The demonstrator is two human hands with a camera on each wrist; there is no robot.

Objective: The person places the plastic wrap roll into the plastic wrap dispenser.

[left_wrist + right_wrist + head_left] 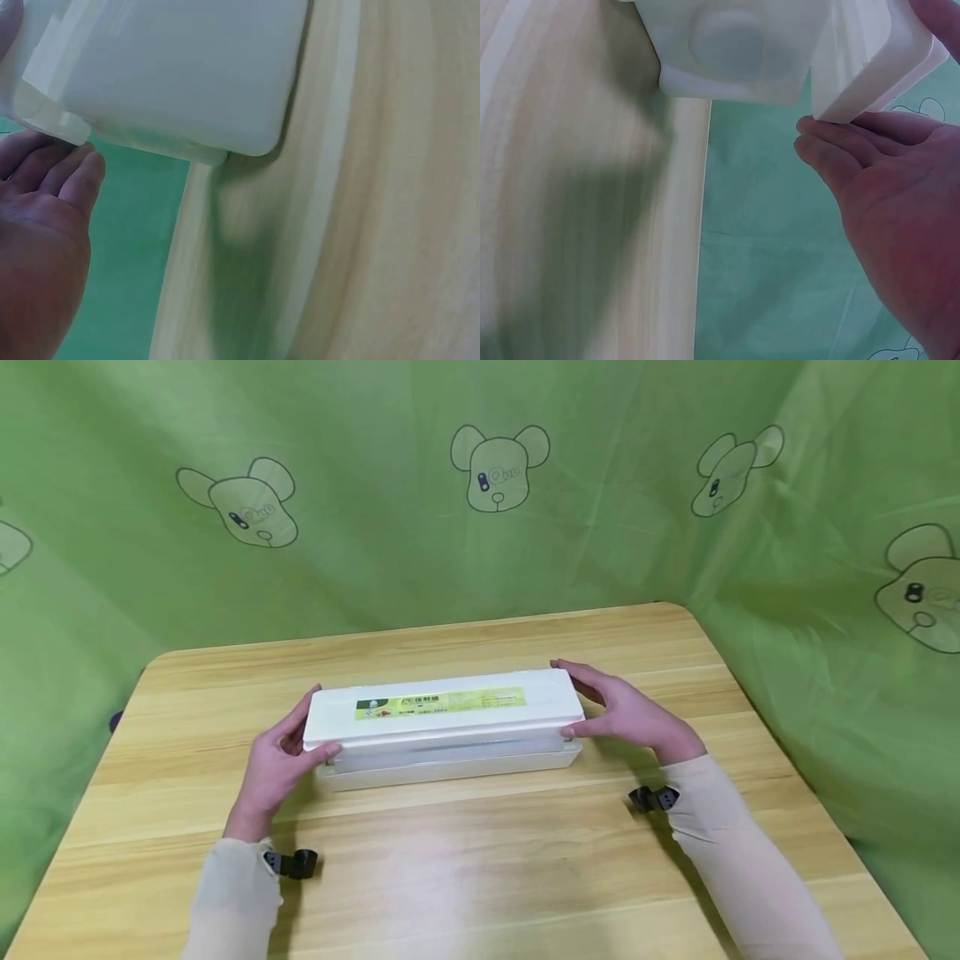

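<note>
A long white cling film box sits on the table, its lid (330, 717) carrying a yellow-green label (442, 702). Below the lid shows the base (457, 770), with a translucent band between them. My left hand (272, 767) grips the lid's left end, thumb in front and fingers behind. At the right end, my right hand (622, 708) holds the lid the same way. In the right wrist view, the lid (889, 56) stands apart from the base (727, 45), with fingertips under its edge. The inside of the box is hidden from above.
The box stands on a wood-grain table (435, 868) with rounded far corners. Green curtains (375, 568) with printed mouse heads hang behind it and along both sides. Small black devices (292, 863) are strapped at both wrists.
</note>
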